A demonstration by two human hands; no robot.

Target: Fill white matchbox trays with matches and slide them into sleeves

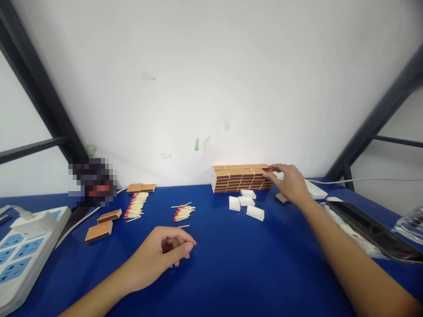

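A stack of matchboxes [241,179] stands against the wall, several layers high. At its top right end is my right hand [288,182], thumb and forefinger on the end matchbox, which they partly hide. My left hand [165,251] hovers over the blue table, fingers curled and thumb close against the forefinger, with nothing visible in it. Beyond it lie a small pile of red-tipped matches [183,213] and a single matchstick [184,226]. Several small white trays [246,201] lie before the stack. Partly behind my right wrist is another matchbox [280,198].
A larger row of matches [136,205] lies at the left, with loose matchboxes [99,231] nearby and more matchboxes [141,188] by the wall. A white power strip [23,259] fills the left edge. On the right lie a black phone-like slab [370,226] and a white cable [357,180].
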